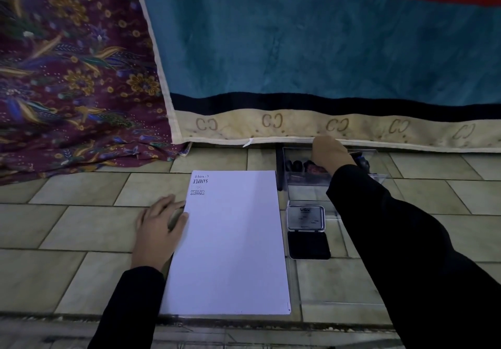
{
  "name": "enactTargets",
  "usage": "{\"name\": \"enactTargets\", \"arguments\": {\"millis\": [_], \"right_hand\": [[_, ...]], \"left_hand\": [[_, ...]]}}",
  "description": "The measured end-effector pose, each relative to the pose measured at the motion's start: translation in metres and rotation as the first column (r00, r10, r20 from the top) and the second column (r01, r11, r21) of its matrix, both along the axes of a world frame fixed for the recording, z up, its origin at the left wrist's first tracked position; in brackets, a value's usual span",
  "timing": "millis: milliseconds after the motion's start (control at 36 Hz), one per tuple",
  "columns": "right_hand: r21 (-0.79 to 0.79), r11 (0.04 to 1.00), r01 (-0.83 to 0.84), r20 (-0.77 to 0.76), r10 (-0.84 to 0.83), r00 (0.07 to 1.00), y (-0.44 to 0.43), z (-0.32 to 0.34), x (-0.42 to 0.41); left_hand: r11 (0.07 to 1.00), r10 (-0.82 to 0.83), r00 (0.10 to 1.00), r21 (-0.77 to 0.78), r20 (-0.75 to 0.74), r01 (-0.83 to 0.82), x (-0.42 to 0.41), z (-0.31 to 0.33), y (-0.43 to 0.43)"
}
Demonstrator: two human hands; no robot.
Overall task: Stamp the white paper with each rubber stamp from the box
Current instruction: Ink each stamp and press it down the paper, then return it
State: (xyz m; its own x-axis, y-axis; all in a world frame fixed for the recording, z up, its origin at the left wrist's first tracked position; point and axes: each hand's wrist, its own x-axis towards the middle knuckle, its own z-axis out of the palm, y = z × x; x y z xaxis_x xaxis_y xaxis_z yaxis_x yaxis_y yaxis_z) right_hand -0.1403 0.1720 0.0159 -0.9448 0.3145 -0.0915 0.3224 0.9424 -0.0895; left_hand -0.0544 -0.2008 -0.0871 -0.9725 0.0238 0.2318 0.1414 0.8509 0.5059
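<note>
Your right hand (329, 156) reaches into the box (303, 182) of stamps (296, 164), its grip hidden so I cannot tell; left hand (160, 221) flat, steadying the white paper (233, 240). Groping blind, you might re-pick a used stamp

Inside the clear box (292, 179), the right hand (332, 156) hides its own fingers and some stamps (296, 164); just beside the box, the ink pad lid (305, 217) carries unreadably small print.

Tiled floor (81, 226), hanging blue cloth (298, 50)
</note>
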Motion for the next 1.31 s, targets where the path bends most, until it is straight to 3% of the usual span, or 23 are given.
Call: {"name": "enactTargets", "arguments": {"millis": [417, 639, 694, 750, 833, 944, 1111, 1222, 1306], "right_hand": [[-0.221, 0.972, -0.075, -0.193, 0.032, 0.981, 0.008, 0.012, 0.010], [-0.291, 0.938, -0.186, -0.432, 0.045, 0.901, 0.008, 0.028, 0.048], [-0.309, 0.922, -0.233, -0.501, 0.050, 0.864, 0.004, 0.032, 0.068], [-0.309, 0.909, -0.279, -0.547, 0.070, 0.834, -0.002, 0.034, 0.091], [-0.325, 0.890, -0.320, -0.531, 0.108, 0.840, -0.011, 0.028, 0.126], [-0.423, 0.844, -0.330, -0.467, 0.110, 0.878, -0.022, 0.008, 0.163], [-0.476, 0.812, -0.339, -0.386, 0.154, 0.909, -0.028, -0.016, 0.187], [-0.457, 0.800, -0.389, -0.396, 0.209, 0.894, -0.030, -0.017, 0.190], [-0.434, 0.807, -0.402, -0.397, 0.230, 0.889, -0.031, -0.018, 0.191]], "left_hand": [[1.000, -0.001, 1.000, 0.014, -0.017, 0.001, 0.000, -0.001, 0.000], [0.998, -0.011, 1.000, 0.055, 0.015, 0.010, 0.000, -0.001, -0.001], [0.994, -0.016, 1.000, 0.107, 0.010, 0.015, -0.001, 0.000, -0.002], [0.964, -0.015, 1.000, 0.266, 0.014, 0.011, -0.002, 0.000, -0.003], [0.813, -0.001, 0.996, 0.580, 0.088, -0.050, 0.002, 0.004, -0.005], [0.763, -0.003, 0.994, 0.643, 0.108, -0.068, 0.012, 0.014, 0.009], [0.854, -0.257, 0.963, 0.446, -0.083, 0.266, 0.052, 0.024, 0.089], [0.877, -0.454, 0.889, 0.148, -0.057, 0.457, 0.074, 0.024, 0.137], [0.872, -0.487, 0.873, 0.051, 0.003, 0.486, 0.079, 0.020, 0.155]]}}
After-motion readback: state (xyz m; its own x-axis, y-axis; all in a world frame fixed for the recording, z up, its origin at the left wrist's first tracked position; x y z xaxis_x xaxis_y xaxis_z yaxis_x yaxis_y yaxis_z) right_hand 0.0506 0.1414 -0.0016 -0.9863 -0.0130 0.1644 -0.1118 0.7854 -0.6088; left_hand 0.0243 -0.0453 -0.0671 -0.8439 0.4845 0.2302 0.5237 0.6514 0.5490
